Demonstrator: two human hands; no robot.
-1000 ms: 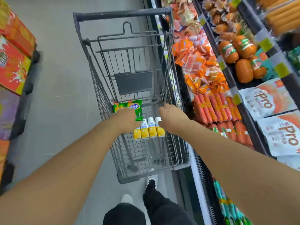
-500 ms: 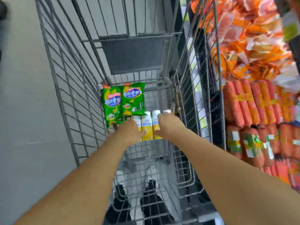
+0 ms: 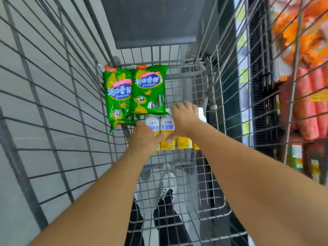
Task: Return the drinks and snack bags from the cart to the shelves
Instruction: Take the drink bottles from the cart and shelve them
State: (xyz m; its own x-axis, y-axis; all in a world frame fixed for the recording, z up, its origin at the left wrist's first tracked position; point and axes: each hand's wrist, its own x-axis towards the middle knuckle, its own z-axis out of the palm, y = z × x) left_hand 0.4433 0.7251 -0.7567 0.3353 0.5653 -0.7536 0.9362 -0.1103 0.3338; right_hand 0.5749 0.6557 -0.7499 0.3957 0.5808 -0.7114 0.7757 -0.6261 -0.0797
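Two green snack bags [image 3: 118, 96] [image 3: 150, 89] lie side by side on the wire floor of the shopping cart [image 3: 53, 107], toward its far end. Just nearer than the bags, a row of white-and-yellow drink bottles [image 3: 167, 137] lies flat. My left hand [image 3: 144, 139] covers the leftmost bottle at the lower edge of the left bag; its fingers are hidden. My right hand [image 3: 184, 118] lies over the right-hand bottles with fingers spread and its thumb on a middle bottle. Nothing is lifted.
The cart's grey wire walls rise on both sides, with a dark flap panel [image 3: 152, 23] at the far end. Store shelves with orange and red sausage packs [image 3: 305, 103] stand close on the right. My feet [image 3: 166, 206] show through the cart floor.
My view has dropped deep into the cart. Both hands went from the cart's near rim down to the bottles, the right hand reaching farther forward over them.
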